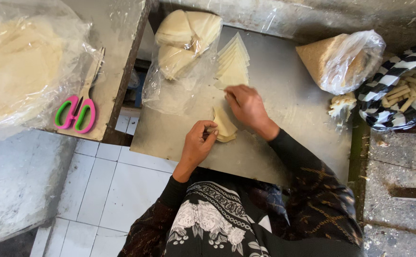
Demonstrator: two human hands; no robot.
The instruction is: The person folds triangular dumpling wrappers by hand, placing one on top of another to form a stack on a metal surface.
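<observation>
While both hands work near the middle of the grey tabletop (284, 90), the left hand (196, 145) pinches one edge of a thin, pale wrapper sheet (224, 124), fingers closed on it. The right hand (247, 105) presses its top, fingers curled. It looks light, soft and bendy, and may tear easily, so holding it gently by the edges seems best. More triangle sheets (233, 64) lie stacked just behind.
</observation>
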